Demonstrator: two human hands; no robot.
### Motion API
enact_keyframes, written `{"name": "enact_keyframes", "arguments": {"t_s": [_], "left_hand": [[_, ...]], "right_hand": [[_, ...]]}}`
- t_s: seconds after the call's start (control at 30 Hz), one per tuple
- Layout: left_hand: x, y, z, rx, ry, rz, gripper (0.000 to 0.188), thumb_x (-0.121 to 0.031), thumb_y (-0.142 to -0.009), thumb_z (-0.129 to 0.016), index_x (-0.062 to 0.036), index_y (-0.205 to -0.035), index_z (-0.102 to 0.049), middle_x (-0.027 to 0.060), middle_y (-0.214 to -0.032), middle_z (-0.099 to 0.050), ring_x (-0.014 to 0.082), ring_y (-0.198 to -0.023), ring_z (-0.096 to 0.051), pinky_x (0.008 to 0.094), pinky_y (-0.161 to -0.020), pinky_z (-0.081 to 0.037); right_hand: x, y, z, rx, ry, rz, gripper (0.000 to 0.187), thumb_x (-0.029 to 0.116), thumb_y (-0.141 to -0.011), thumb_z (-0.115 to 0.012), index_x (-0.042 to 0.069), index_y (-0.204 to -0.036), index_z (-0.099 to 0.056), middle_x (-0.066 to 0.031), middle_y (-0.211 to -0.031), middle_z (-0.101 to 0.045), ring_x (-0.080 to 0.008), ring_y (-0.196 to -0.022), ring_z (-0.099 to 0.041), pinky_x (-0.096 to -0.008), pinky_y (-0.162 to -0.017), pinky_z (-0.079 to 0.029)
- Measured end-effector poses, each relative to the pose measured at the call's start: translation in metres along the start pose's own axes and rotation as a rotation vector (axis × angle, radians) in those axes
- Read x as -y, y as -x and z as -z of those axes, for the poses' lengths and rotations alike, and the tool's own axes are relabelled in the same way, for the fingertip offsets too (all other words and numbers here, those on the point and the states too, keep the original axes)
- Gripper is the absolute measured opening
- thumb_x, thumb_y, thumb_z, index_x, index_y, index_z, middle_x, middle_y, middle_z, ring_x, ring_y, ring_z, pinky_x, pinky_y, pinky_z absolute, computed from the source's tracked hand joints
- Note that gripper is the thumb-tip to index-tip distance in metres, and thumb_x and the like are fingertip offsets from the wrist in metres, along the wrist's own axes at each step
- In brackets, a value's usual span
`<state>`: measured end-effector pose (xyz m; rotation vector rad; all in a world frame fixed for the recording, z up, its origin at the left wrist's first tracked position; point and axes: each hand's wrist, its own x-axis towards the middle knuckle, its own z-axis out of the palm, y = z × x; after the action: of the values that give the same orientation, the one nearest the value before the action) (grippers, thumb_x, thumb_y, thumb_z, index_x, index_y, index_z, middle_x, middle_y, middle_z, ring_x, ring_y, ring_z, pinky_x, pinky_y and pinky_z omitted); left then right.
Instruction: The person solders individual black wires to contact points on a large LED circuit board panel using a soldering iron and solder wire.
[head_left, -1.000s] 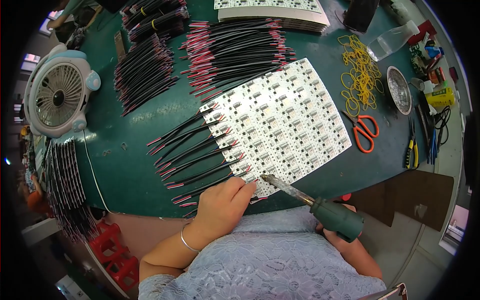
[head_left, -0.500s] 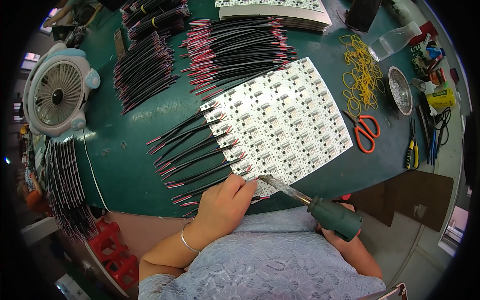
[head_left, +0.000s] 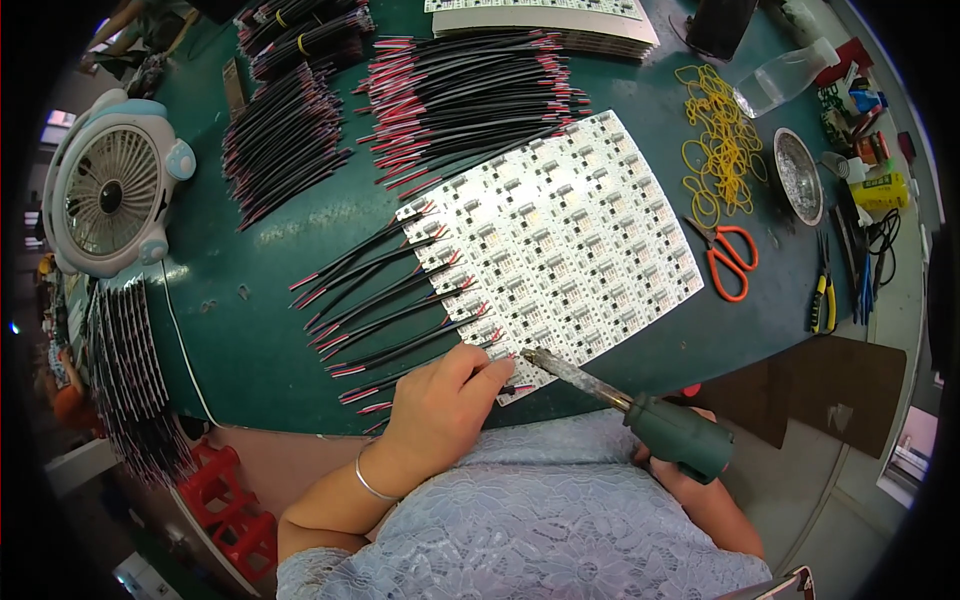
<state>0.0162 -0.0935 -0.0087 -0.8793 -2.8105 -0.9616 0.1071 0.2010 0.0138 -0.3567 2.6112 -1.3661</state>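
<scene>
A white circuit board panel (head_left: 570, 240), with rows of small components, lies tilted on the green table. Several black cables (head_left: 375, 300) with red and white ends run leftward from its left edge. At the panel's near left corner my left hand (head_left: 440, 400) is closed, thumb and forefinger pinching a cable whose red end shows just past the fingertips. My right hand (head_left: 660, 475), partly hidden under the handle, grips a soldering iron (head_left: 680, 437) with a green handle. The iron's tip is just right of my left fingertips, over the board; whether it touches cannot be made out.
Bundles of black cables (head_left: 465, 100) lie behind the panel, near stacked boards (head_left: 545, 30). To the right are yellow rubber bands (head_left: 720, 140), orange-handled scissors (head_left: 735, 265), a metal bowl (head_left: 798, 178), pliers (head_left: 823, 300) and a clear bottle (head_left: 785, 80). A fan (head_left: 110, 190) stands left.
The soldering iron has shifted slightly right, its tip a little farther from my left fingertips. My left hand keeps its pinch at the panel's corner.
</scene>
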Motion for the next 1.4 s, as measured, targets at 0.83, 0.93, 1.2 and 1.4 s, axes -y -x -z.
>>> {"name": "enact_keyframes", "arguments": {"t_s": [0.83, 0.93, 1.2, 1.4], "left_hand": [[0.002, -0.008, 0.005, 0.028, 0.016, 0.003, 0.029, 0.003, -0.063, -0.063, -0.0112, -0.087, -0.069, 0.0035, -0.077, -0.057, 0.0188, -0.063, -0.059, 0.0289, -0.052, -0.047], [0.003, -0.007, 0.005, 0.013, 0.06, 0.017, 0.029, 0.003, -0.063, -0.063, -0.0123, -0.087, -0.069, 0.0028, -0.077, -0.057, 0.0185, -0.063, -0.059, 0.0288, -0.052, -0.047], [0.007, -0.009, 0.003, 0.004, 0.077, -0.026, 0.027, 0.002, -0.064, -0.064, -0.0123, -0.086, -0.069, 0.0027, -0.076, -0.058, 0.0181, -0.062, -0.058, 0.0282, -0.051, -0.046], [0.007, -0.008, 0.002, 0.0, 0.082, -0.043, 0.026, 0.002, -0.064, -0.063, -0.0117, -0.086, -0.07, 0.0029, -0.076, -0.058, 0.0182, -0.061, -0.058, 0.0284, -0.051, -0.046]], "right_hand": [[0.007, 0.01, -0.005, -0.074, -0.189, -0.201, 0.024, 0.007, -0.074, -0.066, 0.004, -0.098, -0.067, -0.011, -0.098, -0.067, -0.0293, -0.087, -0.063, -0.0387, -0.077, -0.047], [0.003, 0.015, -0.005, -0.051, -0.089, -0.23, 0.025, 0.008, -0.073, -0.068, 0.006, -0.098, -0.068, -0.0102, -0.1, -0.067, -0.0289, -0.092, -0.061, -0.0385, -0.08, -0.047], [0.011, 0.002, -0.002, -0.068, 0.147, -0.044, 0.028, 0.007, -0.071, -0.071, 0.007, -0.098, -0.069, -0.0091, -0.099, -0.067, -0.0295, -0.094, -0.059, -0.0393, -0.081, -0.047], [0.007, 0.002, -0.001, -0.07, 0.187, 0.045, 0.022, 0.009, -0.072, -0.07, 0.007, -0.093, -0.069, -0.0102, -0.097, -0.067, -0.0292, -0.085, -0.062, -0.0392, -0.077, -0.048]]}}
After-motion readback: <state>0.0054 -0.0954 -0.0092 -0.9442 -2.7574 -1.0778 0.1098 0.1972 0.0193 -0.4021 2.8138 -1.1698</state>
